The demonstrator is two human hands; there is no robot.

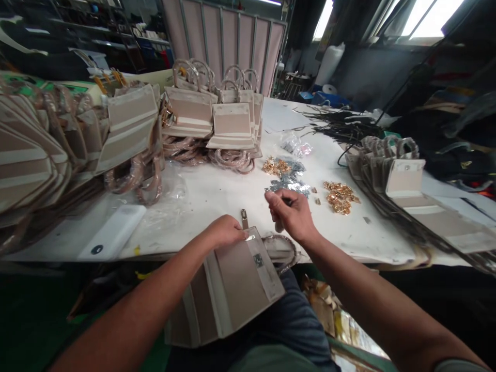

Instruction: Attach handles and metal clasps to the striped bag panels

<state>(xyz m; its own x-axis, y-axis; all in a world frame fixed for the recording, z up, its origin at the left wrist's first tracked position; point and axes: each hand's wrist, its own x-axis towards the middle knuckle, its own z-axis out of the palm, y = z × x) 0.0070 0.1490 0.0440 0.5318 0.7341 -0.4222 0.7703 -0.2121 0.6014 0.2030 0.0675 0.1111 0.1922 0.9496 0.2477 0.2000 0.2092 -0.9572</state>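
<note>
My left hand [226, 231] is closed on the edge of a taupe handbag panel [242, 287], which rests across my lap and leans at the table's front edge. A small metal plate [251, 238] shows by its fingertips, and a dark square fitting [258, 260] sits on the panel. A short strap with a metal clasp [244, 218] sticks up behind that edge. At the right of the panel is a plastic-wrapped handle [287, 253]. Above it, my right hand [290, 213] is closed, fingers curled together; a bit of something dark shows in it, too hidden to name.
Piles of gold fittings [341, 198] and silver metal plates [289, 181] lie on the white table [217, 199]. Stacks of similar bag pieces [232, 121] stand at the back left, with more bag pieces [405, 178] at right. A white power bank-like box [116, 232] lies front left.
</note>
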